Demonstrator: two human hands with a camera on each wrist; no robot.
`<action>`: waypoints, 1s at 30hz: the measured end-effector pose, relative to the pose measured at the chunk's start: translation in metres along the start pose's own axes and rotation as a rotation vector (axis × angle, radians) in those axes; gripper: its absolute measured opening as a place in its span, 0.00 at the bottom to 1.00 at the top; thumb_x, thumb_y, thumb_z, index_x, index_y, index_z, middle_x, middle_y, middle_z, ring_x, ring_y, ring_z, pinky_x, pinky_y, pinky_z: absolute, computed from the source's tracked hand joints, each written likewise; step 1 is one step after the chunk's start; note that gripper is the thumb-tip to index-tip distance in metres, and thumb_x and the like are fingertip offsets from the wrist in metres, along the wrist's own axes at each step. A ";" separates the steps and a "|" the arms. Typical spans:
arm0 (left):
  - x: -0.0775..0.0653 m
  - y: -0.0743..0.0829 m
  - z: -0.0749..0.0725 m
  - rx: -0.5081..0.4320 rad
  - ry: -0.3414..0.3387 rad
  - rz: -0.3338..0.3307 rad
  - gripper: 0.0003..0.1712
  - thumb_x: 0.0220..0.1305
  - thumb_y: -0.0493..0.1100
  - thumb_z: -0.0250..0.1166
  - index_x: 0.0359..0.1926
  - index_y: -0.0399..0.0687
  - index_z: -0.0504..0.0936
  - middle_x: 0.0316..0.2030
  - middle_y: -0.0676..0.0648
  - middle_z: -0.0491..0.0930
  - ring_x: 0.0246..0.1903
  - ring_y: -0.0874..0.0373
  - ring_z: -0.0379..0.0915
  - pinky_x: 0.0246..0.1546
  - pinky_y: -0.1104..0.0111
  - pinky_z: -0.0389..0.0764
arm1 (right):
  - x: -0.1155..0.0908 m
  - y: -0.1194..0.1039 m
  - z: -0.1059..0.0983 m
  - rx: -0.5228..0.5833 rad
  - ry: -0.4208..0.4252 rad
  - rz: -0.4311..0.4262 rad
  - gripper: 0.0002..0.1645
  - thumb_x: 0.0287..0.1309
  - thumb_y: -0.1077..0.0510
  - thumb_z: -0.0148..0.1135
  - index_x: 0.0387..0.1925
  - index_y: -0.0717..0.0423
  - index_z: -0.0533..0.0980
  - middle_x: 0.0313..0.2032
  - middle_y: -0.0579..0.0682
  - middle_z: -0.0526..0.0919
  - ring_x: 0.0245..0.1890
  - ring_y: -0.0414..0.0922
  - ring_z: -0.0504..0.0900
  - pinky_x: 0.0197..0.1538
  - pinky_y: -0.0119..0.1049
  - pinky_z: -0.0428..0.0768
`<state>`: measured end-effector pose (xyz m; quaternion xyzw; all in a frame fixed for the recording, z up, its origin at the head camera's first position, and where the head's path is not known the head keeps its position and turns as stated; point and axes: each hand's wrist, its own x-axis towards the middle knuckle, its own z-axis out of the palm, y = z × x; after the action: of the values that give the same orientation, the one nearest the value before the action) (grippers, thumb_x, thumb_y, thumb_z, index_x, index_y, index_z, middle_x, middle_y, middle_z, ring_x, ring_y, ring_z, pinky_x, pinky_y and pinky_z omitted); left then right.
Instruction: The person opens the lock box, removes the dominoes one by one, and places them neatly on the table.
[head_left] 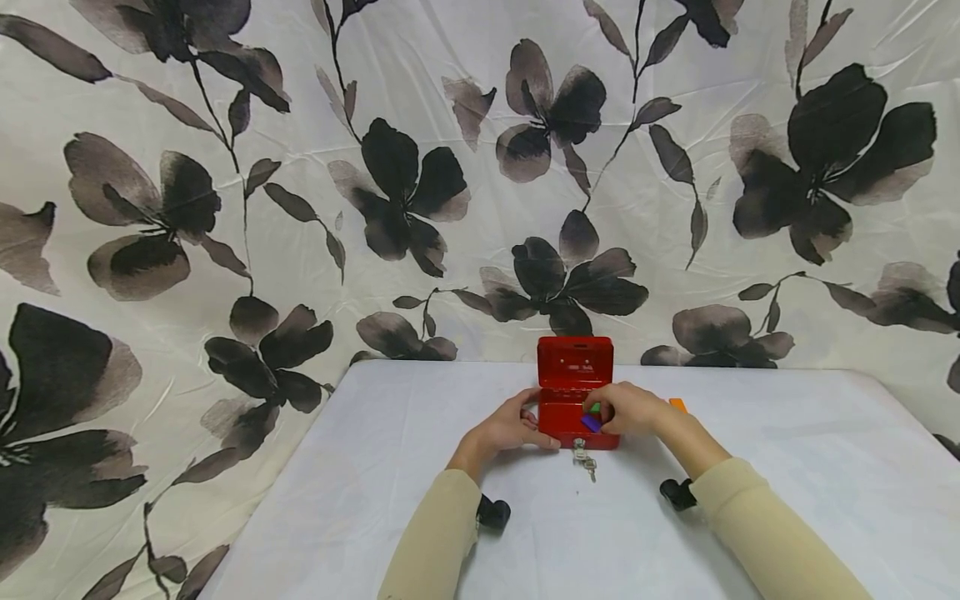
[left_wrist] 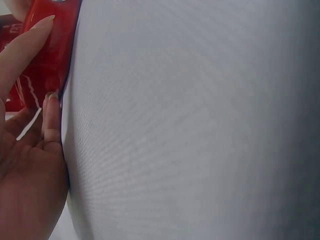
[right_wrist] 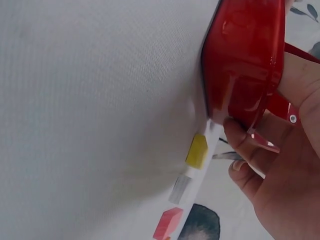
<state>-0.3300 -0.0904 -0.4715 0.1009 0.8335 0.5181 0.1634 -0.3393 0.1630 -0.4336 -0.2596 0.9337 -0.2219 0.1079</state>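
Observation:
A red cash box [head_left: 576, 442] stands on the white table with its lid [head_left: 576, 360] raised at the back. My left hand [head_left: 504, 427] grips the box's left side, thumb along the front and the other fingers against the side wall. Over the right rim reaches my right hand [head_left: 628, 408], its fingers curled inside, pinching a purple block [head_left: 591, 423]. Just behind it a green block [head_left: 596, 408] shows partly under the fingers. In the right wrist view, some of this hand's fingertips [right_wrist: 234, 127] rest against the box's outer side. Keys [head_left: 589, 463] hang at the front lock.
Beyond the box's right side lie a yellow block [right_wrist: 197, 151], a grey block [right_wrist: 179, 188] and a pink block [right_wrist: 168, 223]. An orange block [head_left: 678, 405] shows behind the right forearm. A flower-printed cloth [head_left: 480, 167] hangs behind the table [head_left: 405, 500].

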 end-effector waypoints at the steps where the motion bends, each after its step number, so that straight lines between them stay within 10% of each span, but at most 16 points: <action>1: 0.000 0.000 0.000 0.000 0.000 -0.001 0.58 0.47 0.47 0.84 0.77 0.58 0.63 0.46 0.48 0.76 0.46 0.52 0.71 0.52 0.61 0.78 | 0.000 0.001 0.000 0.001 -0.003 0.002 0.20 0.56 0.64 0.75 0.51 0.55 0.83 0.29 0.46 0.78 0.32 0.44 0.74 0.39 0.36 0.79; 30: -0.001 0.001 0.001 0.016 0.016 -0.002 0.58 0.46 0.47 0.84 0.76 0.59 0.64 0.46 0.48 0.77 0.46 0.52 0.71 0.53 0.59 0.79 | 0.004 0.009 0.007 0.063 0.024 0.007 0.19 0.56 0.61 0.76 0.49 0.57 0.82 0.31 0.47 0.77 0.36 0.45 0.74 0.42 0.38 0.80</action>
<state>-0.3286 -0.0898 -0.4711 0.0971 0.8390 0.5121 0.1563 -0.3445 0.1648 -0.4446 -0.2500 0.9283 -0.2540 0.1058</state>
